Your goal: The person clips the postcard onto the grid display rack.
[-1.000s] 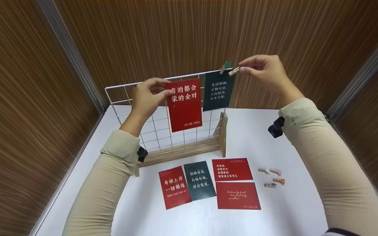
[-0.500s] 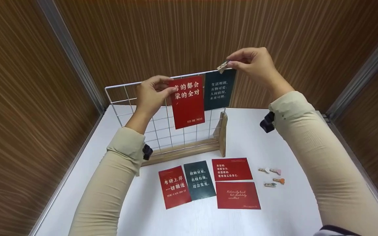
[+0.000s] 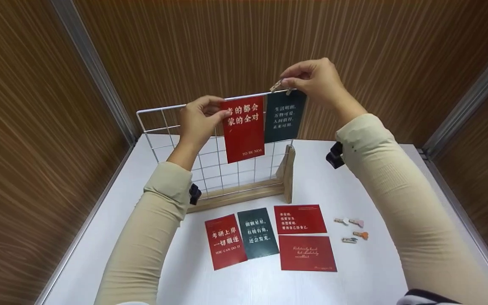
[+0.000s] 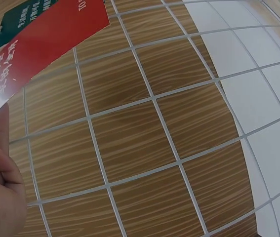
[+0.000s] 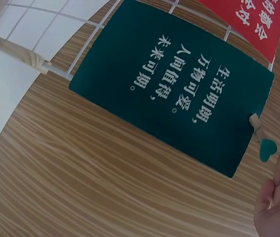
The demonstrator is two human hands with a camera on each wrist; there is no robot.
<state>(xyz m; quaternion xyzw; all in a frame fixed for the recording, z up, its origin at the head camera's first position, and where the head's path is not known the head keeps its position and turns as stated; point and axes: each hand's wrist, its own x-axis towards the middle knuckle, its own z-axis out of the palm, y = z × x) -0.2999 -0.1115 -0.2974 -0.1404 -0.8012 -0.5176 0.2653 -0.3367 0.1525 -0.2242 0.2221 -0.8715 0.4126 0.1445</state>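
Note:
My left hand (image 3: 201, 118) pinches the upper left edge of a red card (image 3: 245, 135) with white lettering, held upright against the front of a white wire grid rack (image 3: 172, 135). Its top edge lies along the rack's top bar. Just right of it hangs a dark green card (image 3: 285, 116), clipped to the bar by a small wooden clothespin with a green heart (image 5: 267, 149). My right hand (image 3: 314, 80) pinches another small wooden clothespin (image 3: 275, 86) at the top bar, close above the gap between the two cards. In the right wrist view my right hand sits at the edge, partly cut off.
On the white table before the rack lie two red cards (image 3: 300, 219) stacked one below the other, beside a green card (image 3: 258, 233) and another red card (image 3: 226, 242). Several small clothespins (image 3: 348, 240) lie to their right. Wood-grain panels (image 3: 244, 42) enclose the table.
My left hand has carried the red card right and slightly up, next to the green card. My right hand has moved left along the top bar with the clothespin, past the green-heart clothespin.

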